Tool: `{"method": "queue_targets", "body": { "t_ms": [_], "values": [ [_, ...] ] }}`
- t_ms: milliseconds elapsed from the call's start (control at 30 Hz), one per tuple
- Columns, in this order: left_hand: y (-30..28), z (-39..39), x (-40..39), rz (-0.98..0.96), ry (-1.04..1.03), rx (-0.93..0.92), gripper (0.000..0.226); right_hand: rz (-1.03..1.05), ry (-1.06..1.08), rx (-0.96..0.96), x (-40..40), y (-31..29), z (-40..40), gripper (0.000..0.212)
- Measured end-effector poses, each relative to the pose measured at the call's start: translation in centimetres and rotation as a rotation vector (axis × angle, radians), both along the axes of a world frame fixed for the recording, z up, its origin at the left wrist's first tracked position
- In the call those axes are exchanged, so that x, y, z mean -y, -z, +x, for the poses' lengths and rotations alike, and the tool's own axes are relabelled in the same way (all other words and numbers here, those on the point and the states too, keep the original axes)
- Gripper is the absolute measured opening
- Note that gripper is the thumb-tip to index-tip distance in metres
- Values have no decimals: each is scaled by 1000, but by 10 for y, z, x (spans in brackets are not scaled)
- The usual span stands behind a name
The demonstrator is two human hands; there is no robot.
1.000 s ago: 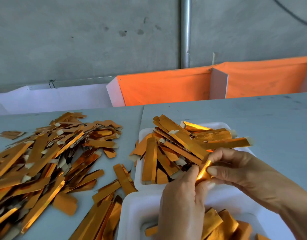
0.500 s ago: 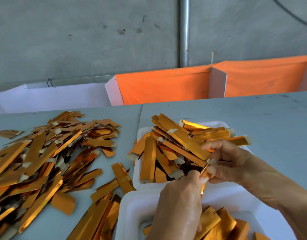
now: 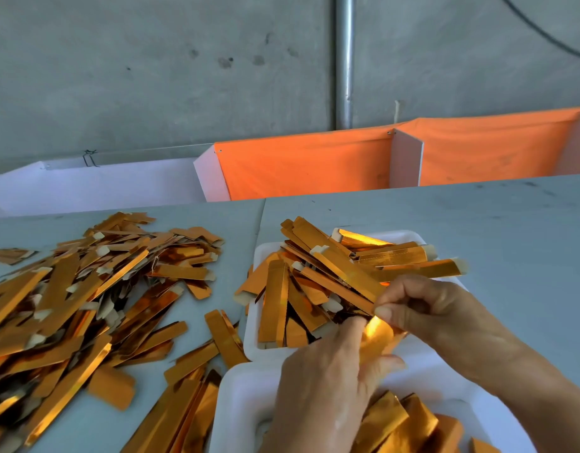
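Both hands work one gold foil strip (image 3: 377, 335), held in the air over the gap between two white foam trays. The right hand (image 3: 422, 308) pinches its far end between thumb and curled fingers. The left hand (image 3: 324, 387) closes round its near part, fingers bent.

Judging by the piles, the job is well short of half done. A few folded pieces (image 3: 403, 423) lie in the near tray (image 3: 236, 397), while the far tray (image 3: 251, 338) is heaped with long strips (image 3: 331, 276). A much bigger loose heap (image 3: 69, 305) waits on the grey surface (image 3: 511, 223) to the left.

The left hand's back hides most of the strip and its own fingertips, and glare washes out the foil, so I cannot tell whether a fold is started or finished. The near tray is cut off by the frame's lower edge, so its count is uncertain.
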State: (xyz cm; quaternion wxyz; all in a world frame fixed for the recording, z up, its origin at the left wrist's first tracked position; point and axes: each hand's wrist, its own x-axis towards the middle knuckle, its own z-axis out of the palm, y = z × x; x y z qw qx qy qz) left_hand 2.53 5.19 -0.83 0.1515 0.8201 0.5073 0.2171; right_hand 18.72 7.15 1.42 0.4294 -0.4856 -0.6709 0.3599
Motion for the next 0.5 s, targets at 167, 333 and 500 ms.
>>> {"method": "queue_targets", "body": {
  "t_ms": [167,333,500],
  "values": [
    [3,5,2,110,-80,124,52,21,64,-73,2,-3,-2,13],
    [-1,4,2,-22,-111,496,31,-143,-41,-302,2,-8,11,22],
    [0,3,1,-112,-38,702,42,-255,-128,-478,3,-8,16,13]
  ]
}}
